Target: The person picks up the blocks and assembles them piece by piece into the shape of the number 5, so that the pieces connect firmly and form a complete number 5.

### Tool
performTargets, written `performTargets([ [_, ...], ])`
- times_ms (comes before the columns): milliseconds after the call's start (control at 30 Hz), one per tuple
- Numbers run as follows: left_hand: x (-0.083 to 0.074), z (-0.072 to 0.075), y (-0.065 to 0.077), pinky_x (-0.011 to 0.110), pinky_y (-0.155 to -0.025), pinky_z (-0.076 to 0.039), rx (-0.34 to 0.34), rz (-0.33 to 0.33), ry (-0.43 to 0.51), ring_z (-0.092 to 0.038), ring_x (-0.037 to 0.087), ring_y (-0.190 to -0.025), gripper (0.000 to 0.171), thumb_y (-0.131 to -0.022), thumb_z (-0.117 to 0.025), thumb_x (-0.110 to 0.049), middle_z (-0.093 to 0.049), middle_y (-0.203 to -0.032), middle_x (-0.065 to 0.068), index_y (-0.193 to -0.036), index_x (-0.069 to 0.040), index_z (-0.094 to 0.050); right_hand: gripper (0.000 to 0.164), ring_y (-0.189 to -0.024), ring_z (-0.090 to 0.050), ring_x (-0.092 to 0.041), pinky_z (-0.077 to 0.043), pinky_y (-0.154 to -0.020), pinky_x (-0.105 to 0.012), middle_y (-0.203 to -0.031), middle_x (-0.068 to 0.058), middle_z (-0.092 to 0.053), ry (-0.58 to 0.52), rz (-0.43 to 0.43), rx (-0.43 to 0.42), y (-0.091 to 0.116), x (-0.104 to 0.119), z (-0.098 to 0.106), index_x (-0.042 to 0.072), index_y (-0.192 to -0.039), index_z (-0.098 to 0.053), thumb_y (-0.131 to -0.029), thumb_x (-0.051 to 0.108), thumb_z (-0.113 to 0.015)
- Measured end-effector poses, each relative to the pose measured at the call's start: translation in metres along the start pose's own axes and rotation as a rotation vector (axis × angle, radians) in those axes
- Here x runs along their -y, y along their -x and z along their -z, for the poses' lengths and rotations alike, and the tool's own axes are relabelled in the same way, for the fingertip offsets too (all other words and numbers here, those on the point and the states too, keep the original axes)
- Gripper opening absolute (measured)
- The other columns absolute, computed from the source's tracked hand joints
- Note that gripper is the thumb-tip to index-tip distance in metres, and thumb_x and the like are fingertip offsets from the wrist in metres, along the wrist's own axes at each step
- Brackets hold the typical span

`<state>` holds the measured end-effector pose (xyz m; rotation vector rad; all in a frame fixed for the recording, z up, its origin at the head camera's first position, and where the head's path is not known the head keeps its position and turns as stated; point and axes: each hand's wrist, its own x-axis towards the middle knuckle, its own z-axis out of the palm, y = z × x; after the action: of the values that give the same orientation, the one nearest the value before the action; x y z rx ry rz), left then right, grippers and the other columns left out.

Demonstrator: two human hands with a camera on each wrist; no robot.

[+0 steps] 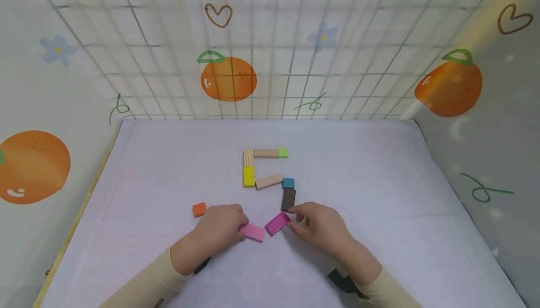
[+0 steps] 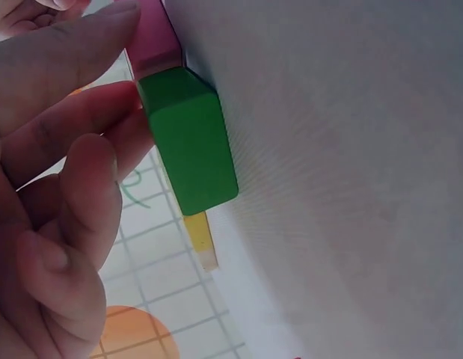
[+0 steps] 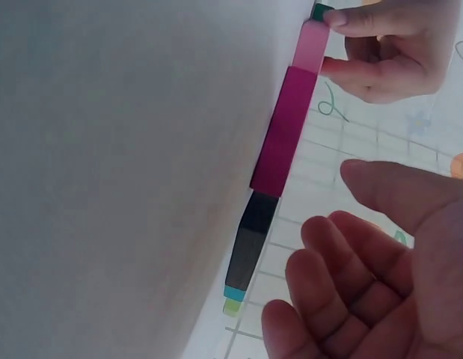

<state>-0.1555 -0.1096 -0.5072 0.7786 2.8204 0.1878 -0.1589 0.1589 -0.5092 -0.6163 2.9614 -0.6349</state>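
My left hand (image 1: 220, 227) pinches the left end of a light pink block (image 1: 254, 232) between thumb and finger. Beside that end, a green block (image 2: 190, 142) appears in the left wrist view; the hand hides it in the head view. A magenta block (image 1: 277, 223) lies slanted to the right of the pink one. My right hand (image 1: 322, 227) is by the magenta block's right end, its fingers loosely bent and holding nothing. Just above stands a dark brown block (image 1: 288, 199), its lower end close to the magenta block and the right fingertips.
A blue block (image 1: 288, 183), a tan block (image 1: 268, 181), a yellow block (image 1: 249, 176), a striped wood block (image 1: 248, 157), another tan block (image 1: 266, 154) and a light green block (image 1: 283, 153) continue the winding line. An orange block (image 1: 199, 209) lies left of the left hand.
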Motion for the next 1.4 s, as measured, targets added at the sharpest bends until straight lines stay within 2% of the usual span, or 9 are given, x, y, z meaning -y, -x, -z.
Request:
performTargets([
  [333,-0.001,-0.004,-0.001,0.024,-0.058,-0.042,-0.023,-0.002,-0.014,-0.051,0.007,-0.067,0.018,-0.083,-0.083,-0.033,-0.060,-0.082,-0.008,-0.095,-0.022,-0.077,0.029,-0.066,-0.051,0.000,-0.044,-0.060,-0.019,-0.080,0.016,-0.065,0.006,0.026,0.011,0.000,-0.002,-0.003,0.021,-0.107,-0.077,-0.081,0.032,-0.084],
  [467,0.002,-0.003,0.001,0.024,-0.056,-0.041,-0.018,0.022,-0.005,-0.052,0.007,-0.068,0.027,-0.081,-0.083,-0.036,-0.062,-0.087,-0.006,-0.101,-0.020,-0.077,0.030,-0.066,-0.051,0.000,-0.044,-0.060,-0.019,-0.080,0.015,-0.065,0.008,0.008,0.012,-0.001,0.000,-0.001,0.021,-0.108,-0.077,-0.081,0.032,-0.084],
  [600,0.011,0.001,0.007,0.025,-0.053,-0.041,-0.025,0.131,-0.019,-0.052,0.009,-0.065,0.034,-0.079,-0.083,-0.039,-0.061,-0.087,-0.004,-0.104,-0.017,-0.076,0.029,-0.065,-0.050,0.000,-0.044,-0.059,-0.019,-0.079,0.015,-0.066,-0.003,0.007,0.010,-0.001,0.000,-0.001,0.020,-0.108,-0.077,-0.081,0.031,-0.084],
  [700,0.020,0.006,0.013,0.029,-0.053,-0.043,-0.025,0.235,-0.046,-0.052,0.011,-0.063,0.030,-0.078,-0.083,-0.040,-0.062,-0.080,-0.005,-0.095,-0.017,-0.076,0.028,-0.065,-0.050,0.000,-0.043,-0.059,-0.019,-0.079,0.015,-0.065,-0.008,0.005,0.007,-0.001,-0.001,-0.001,0.021,-0.107,-0.078,-0.082,0.031,-0.084],
  [767,0.024,0.008,0.016,0.030,-0.055,-0.045,-0.006,0.272,-0.051,-0.054,0.011,-0.064,0.027,-0.078,-0.083,-0.041,-0.064,-0.077,-0.005,-0.091,-0.018,-0.077,0.028,-0.065,-0.050,0.000,-0.043,-0.059,-0.019,-0.079,0.016,-0.065,-0.010,0.002,0.006,0.000,-0.001,0.000,0.021,-0.107,-0.078,-0.082,0.031,-0.084],
  [933,0.026,0.009,0.017,0.029,-0.056,-0.045,0.046,0.259,-0.041,-0.051,0.009,-0.064,0.018,-0.084,-0.078,-0.038,-0.065,-0.073,-0.006,-0.086,-0.020,-0.078,0.027,-0.065,-0.050,0.000,-0.043,-0.059,-0.019,-0.079,0.016,-0.065,-0.020,0.000,0.007,0.000,-0.003,0.000,0.021,-0.106,-0.078,-0.082,0.030,-0.084],
  [1100,0.022,0.010,0.015,0.028,-0.051,-0.043,0.005,0.283,-0.090,-0.046,0.011,-0.057,0.018,-0.090,-0.074,-0.032,-0.057,-0.065,-0.005,-0.079,-0.017,-0.075,0.028,-0.064,-0.050,-0.001,-0.044,-0.058,-0.020,-0.079,0.016,-0.065,-0.031,-0.024,0.026,-0.001,-0.004,-0.001,0.021,-0.108,-0.077,-0.082,0.031,-0.083],
  [1233,0.021,0.009,0.014,0.028,-0.053,-0.046,-0.042,0.280,-0.072,-0.052,0.009,-0.061,0.018,-0.090,-0.074,-0.036,-0.061,-0.070,-0.005,-0.088,-0.018,-0.078,0.028,-0.064,-0.050,0.000,-0.044,-0.059,-0.019,-0.080,0.016,-0.065,-0.019,-0.018,0.021,-0.001,-0.004,0.000,0.022,-0.108,-0.077,-0.083,0.032,-0.083],
  [1400,0.021,0.008,0.012,0.029,-0.058,-0.050,-0.072,0.244,-0.041,-0.061,0.008,-0.071,0.027,-0.089,-0.074,-0.042,-0.068,-0.080,-0.006,-0.102,-0.019,-0.080,0.028,-0.065,-0.050,0.000,-0.044,-0.059,-0.019,-0.081,0.016,-0.066,-0.006,0.000,0.006,-0.001,-0.005,0.000,0.022,-0.108,-0.077,-0.083,0.033,-0.082],
])
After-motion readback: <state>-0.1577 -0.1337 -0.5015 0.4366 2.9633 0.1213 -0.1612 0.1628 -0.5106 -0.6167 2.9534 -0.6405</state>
